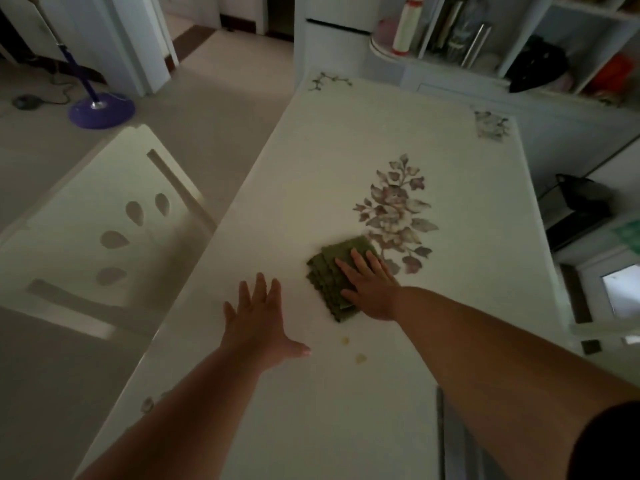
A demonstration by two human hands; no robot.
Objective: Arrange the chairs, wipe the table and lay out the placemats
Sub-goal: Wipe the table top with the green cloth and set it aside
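A white table (346, 150) with printed flower patterns stretches away from me. A folded green cloth (329, 271) lies near its middle, just below the large flower print. My right hand (370, 285) lies flat on the cloth, palm down, fingers pressing it to the table. My left hand (259, 317) rests flat on the bare tabletop to the left of the cloth, fingers spread, holding nothing. Two small yellowish crumbs (360, 358) lie on the table between my arms. A white chair (114, 230) with leaf-shaped cut-outs stands against the table's left side.
A purple floor-fan base (100, 110) with a cable stands on the floor at far left. White shelving (485, 39) with bottles and bags sits beyond the table's far end. A dark box and bag (578, 202) crowd the right side.
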